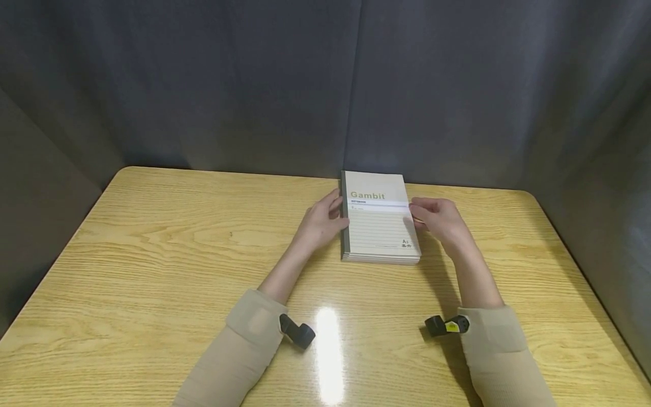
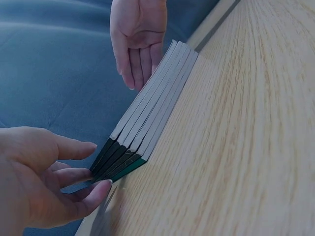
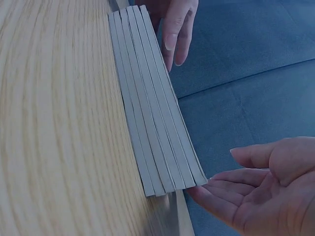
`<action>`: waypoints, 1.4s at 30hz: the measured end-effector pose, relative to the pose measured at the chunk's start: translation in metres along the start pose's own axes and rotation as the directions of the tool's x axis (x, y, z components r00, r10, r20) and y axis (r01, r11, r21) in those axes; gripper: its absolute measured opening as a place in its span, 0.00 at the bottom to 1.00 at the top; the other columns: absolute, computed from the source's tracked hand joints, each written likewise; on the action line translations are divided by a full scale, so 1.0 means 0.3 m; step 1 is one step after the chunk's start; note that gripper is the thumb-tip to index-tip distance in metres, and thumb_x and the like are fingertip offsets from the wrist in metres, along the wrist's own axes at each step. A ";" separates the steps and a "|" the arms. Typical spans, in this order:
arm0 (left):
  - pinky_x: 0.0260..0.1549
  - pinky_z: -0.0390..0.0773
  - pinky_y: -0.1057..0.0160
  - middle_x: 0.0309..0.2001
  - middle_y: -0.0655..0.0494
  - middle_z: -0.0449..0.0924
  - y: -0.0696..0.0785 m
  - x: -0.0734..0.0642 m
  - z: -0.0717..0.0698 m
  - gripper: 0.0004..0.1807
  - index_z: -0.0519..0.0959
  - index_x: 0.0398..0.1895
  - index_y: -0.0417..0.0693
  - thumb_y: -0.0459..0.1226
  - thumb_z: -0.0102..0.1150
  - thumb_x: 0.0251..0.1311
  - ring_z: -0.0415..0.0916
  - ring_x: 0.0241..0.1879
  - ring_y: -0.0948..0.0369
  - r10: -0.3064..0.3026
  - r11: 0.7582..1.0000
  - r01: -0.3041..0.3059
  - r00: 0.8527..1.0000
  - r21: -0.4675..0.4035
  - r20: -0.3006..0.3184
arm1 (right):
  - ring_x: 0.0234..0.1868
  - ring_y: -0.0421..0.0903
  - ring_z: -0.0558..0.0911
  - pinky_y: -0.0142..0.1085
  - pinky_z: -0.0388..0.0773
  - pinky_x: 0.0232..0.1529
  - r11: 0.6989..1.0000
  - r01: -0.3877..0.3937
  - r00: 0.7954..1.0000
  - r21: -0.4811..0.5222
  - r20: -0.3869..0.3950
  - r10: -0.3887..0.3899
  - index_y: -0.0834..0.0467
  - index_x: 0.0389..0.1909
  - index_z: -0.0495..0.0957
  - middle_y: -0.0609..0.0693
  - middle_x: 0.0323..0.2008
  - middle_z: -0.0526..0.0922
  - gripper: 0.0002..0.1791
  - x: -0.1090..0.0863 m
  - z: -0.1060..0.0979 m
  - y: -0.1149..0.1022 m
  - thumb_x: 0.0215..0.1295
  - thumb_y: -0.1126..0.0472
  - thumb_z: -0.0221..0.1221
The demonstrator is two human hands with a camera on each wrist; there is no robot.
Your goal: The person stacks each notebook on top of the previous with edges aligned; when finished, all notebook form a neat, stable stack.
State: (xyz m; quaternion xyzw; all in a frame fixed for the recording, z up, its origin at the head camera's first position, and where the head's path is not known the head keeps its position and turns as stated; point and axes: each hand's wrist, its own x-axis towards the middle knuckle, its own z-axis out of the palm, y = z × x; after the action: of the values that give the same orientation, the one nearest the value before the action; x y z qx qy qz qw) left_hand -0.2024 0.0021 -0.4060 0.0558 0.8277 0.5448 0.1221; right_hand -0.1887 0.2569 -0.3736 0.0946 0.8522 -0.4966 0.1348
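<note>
A neat stack of several notebooks lies near the table's far edge in the head view. The top cover is pale, lettered "Gambit", with a dark spine strip on the left. My left hand has its fingertips and thumb at that spine; in the left wrist view its fingers are loosely extended against the dark bound edges. On the opposite side, my right hand touches the stack's right edge. Its fingers reach the corner of the page edges in the right wrist view, thumb held apart.
The wooden table carries a bright light reflection in front of the stack. A dark grey curtain hangs right behind the far edge and along both sides. Small black cameras sit on both sleeved wrists.
</note>
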 end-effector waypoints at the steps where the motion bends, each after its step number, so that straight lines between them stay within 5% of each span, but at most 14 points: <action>1: 0.73 0.73 0.57 0.77 0.48 0.66 0.000 0.000 0.000 0.41 0.55 0.82 0.46 0.33 0.59 0.68 0.71 0.73 0.49 -0.001 1.000 0.001 1.000 -0.002 0.003 | 0.73 0.58 0.73 0.51 0.66 0.79 1.000 0.001 1.000 0.000 0.002 -0.001 0.67 0.78 0.59 0.64 0.77 0.64 0.32 -0.001 -0.001 0.000 0.81 0.55 0.49; 42: 0.75 0.70 0.53 0.78 0.53 0.65 -0.011 -0.001 0.005 0.38 0.56 0.82 0.49 0.34 0.57 0.71 0.70 0.74 0.49 0.015 0.998 -0.016 1.000 0.057 0.012 | 0.72 0.57 0.73 0.50 0.72 0.75 1.000 0.014 0.999 -0.009 0.030 -0.013 0.68 0.76 0.62 0.64 0.75 0.67 0.31 -0.014 -0.011 -0.006 0.80 0.55 0.51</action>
State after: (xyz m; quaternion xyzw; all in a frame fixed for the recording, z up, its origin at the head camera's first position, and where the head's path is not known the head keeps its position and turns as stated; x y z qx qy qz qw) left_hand -0.2016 0.0021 -0.4095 0.0690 0.8418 0.5214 0.1211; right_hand -0.1858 0.2588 -0.3693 0.0809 0.8531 -0.4948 0.1444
